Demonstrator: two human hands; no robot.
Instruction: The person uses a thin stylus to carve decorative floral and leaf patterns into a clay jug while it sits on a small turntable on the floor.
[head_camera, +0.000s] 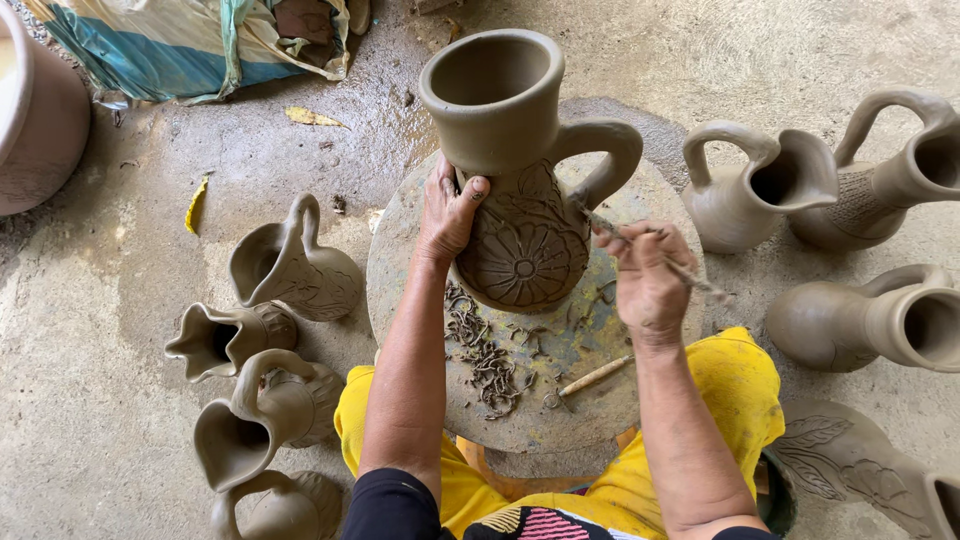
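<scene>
Head cam, looking down. Tall grey unfired clay jug with one handle and a carved flower on its belly (523, 200) stands upright on a round grey stone turntable (420, 300), roughly centre of it. Left hand (449, 215) pressed flat against the jug's left side, just under the neck – grip wide, fingers spread on the clay, thumb on the front. Right hand (648, 280) sits just right of the jug, below the handle, grip pinched narrow round a thin carving tool (655, 252); tool tip is at the jug's right flank by the carving, exact contact hard to tell. Curly grey clay shavings (485, 350) litter the turntable in front of the jug. A small wooden-handled loop tool (590, 380) lies there too, near the right wrist, untouched. Person wears yellow trousers (740, 390), knees either side of the turntable. Concrete floor around: four small clay pitchers (290, 270) w/ handles to the left, several bigger clay jugs (750, 190) to the right, some lying on their sides.
</scene>
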